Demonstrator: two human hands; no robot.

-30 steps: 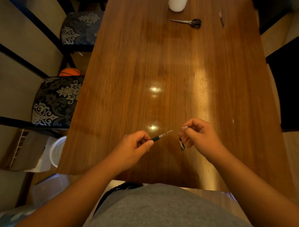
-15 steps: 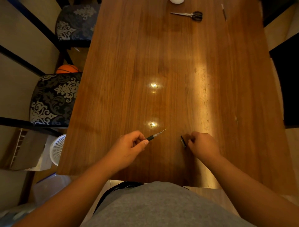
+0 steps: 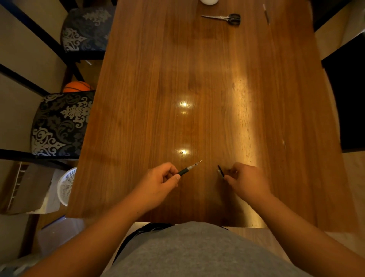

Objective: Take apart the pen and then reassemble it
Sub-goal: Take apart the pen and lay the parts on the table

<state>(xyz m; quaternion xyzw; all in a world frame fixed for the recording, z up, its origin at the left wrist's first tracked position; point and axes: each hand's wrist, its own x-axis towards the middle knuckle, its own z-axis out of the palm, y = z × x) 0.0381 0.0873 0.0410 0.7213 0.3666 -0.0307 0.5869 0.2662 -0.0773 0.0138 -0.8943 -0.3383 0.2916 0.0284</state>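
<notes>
- The person is sitting at a long wooden table (image 3: 197, 79), both bare arms reaching out over its near end.
- The left hand (image 3: 158, 183) is gripping the pen (image 3: 189, 169) with thumb and fingers closed round its dark barrel; the silver end and thin tip are sticking out, pointing up and to the right, above the wood.
- The right hand (image 3: 246, 181) is curling low at the table, its fingertips pressed together on the near end of a small dark pen part (image 3: 220, 171); whether that piece is resting on the wood or being held just off it, I cannot tell.
- The two hands are staying apart, the pen tip aiming toward the gap between them.
- At the far end a pair of scissors (image 3: 225, 18) is lying flat, black handles to the right, with a thin stick-like thing (image 3: 266, 13) beside it and the rim of a white container (image 3: 209, 1) showing at the edge.
- Two patterned chairs (image 3: 59, 126) are standing along the left side, an orange ball (image 3: 77, 87) peeking between them.
</notes>
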